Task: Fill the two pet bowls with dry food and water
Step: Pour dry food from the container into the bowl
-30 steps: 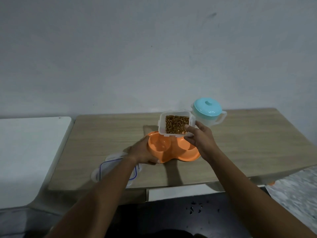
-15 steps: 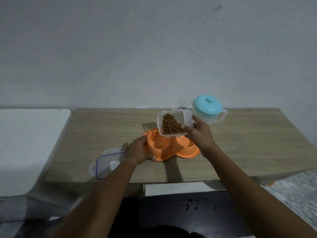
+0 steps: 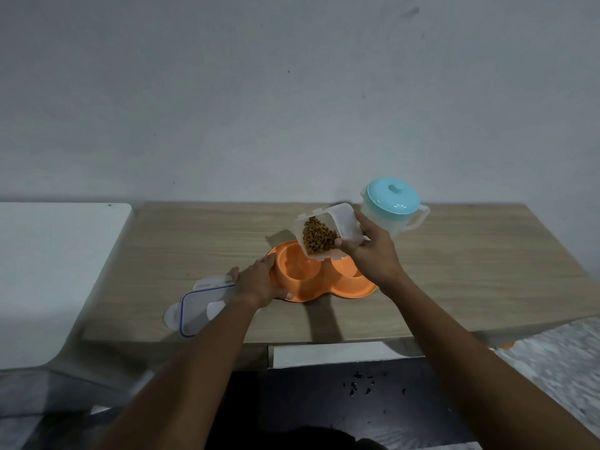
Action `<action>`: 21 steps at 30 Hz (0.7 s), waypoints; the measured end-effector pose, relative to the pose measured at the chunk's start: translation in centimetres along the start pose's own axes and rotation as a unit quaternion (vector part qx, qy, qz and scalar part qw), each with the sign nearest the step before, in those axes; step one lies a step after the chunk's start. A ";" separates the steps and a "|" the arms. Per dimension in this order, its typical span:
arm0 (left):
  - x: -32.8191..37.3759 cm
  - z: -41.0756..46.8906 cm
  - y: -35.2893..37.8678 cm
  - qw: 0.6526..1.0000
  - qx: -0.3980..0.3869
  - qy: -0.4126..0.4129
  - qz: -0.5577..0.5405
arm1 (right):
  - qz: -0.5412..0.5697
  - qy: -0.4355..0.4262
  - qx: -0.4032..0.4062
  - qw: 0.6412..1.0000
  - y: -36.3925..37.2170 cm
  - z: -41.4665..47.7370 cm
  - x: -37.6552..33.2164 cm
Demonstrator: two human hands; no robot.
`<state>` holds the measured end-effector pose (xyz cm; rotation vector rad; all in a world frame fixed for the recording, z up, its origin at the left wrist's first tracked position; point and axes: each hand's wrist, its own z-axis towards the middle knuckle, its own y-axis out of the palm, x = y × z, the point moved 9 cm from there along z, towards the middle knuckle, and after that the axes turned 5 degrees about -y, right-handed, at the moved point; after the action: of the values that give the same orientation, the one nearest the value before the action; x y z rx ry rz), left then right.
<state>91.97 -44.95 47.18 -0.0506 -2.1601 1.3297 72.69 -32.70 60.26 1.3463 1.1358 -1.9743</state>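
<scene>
My right hand (image 3: 373, 254) grips the tilted food container (image 3: 345, 227) just above the orange bowl (image 3: 297, 271); my left hand (image 3: 256, 282) holds its rim. Pouring step: next I must tip further, slowly.

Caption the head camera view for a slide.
Right hand tips a container of dry food over the orange double bowl; left hand holds its rim.

Prob. a home: wood-grain table (image 3: 470, 271) mid-frame vs bare white wall (image 3: 292, 92) up top, w/ orange pet bowls (image 3: 328, 292) & lidded jug (image 3: 391, 203).
</scene>
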 end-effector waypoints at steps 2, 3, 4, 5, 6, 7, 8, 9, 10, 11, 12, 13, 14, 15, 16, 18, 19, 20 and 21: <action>0.0 0.0 0.0 1.000 0.001 0.002 -0.003 | 0.013 0.006 0.001 1.000 0.1 0.0 0.2; 0.0 -0.1 0.0 1.000 0.001 0.002 -0.006 | 0.015 0.008 0.001 1.000 0.2 0.0 0.3; 0.0 -0.1 0.0 1.000 0.002 0.003 -0.007 | 0.014 0.012 0.000 1.000 0.3 -0.1 0.5; 0.0 -0.1 0.0 1.000 0.003 0.004 -0.008 | 0.013 0.015 0.000 1.000 0.4 -0.1 0.7; 0.0 -0.1 0.0 1.000 0.002 0.005 -0.010 | 0.018 0.016 0.002 1.000 0.4 -0.2 0.7; -0.1 0.0 0.1 1.000 0.001 0.006 -0.013 | 0.016 0.014 0.003 1.000 0.4 -0.2 0.8; -0.2 0.1 0.2 1.000 0.002 0.006 -0.017 | 0.012 0.013 0.003 1.000 0.4 -0.2 0.8; -0.3 0.1 0.2 1.000 0.002 0.006 -0.020 | 0.005 0.012 0.002 1.000 0.4 -0.1 0.8; -0.3 0.1 0.2 1.000 0.003 0.007 -0.021 | 0.004 0.011 0.002 1.000 0.4 -0.1 0.9; -0.3 0.2 0.3 1.000 0.002 0.007 -0.022 | 0.000 0.011 0.002 1.000 0.4 0.0 0.9; -0.3 0.1 0.2 1.000 0.004 0.008 -0.022 | -0.003 0.009 0.002 1.000 0.4 0.1 0.9; -0.3 0.1 0.2 1.000 0.006 0.008 -0.021 | -0.008 0.011 0.002 1.000 0.3 0.1 1.0; -0.3 0.1 0.1 1.000 0.007 0.007 -0.020 | -0.006 0.011 0.002 1.000 0.4 0.2 1.0; -0.2 0.1 0.1 1.000 0.007 0.007 -0.019 | -0.004 0.013 0.001 1.000 0.4 0.2 0.9; -0.2 0.1 0.0 1.000 0.007 0.007 -0.020 | -0.003 0.014 -0.002 1.000 0.5 0.2 1.0; -0.1 -0.1 0.0 1.000 0.007 0.007 -0.022 | -0.001 0.021 -0.003 1.000 0.6 0.2 1.1; -0.1 -0.1 0.0 1.000 0.006 0.006 -0.021 | 0.000 0.022 -0.004 1.000 0.6 0.2 1.2; -0.1 -0.1 0.0 1.000 0.007 0.005 -0.020 | -0.002 0.020 -0.006 1.000 0.7 0.2 1.2; -0.1 -0.1 0.0 1.000 0.007 0.004 -0.021 | -0.006 0.019 -0.008 1.000 0.7 0.2 1.2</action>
<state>92.11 -44.91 47.18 -0.0057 -2.1335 1.3196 72.63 -33.20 58.94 1.3771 1.1772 -1.9531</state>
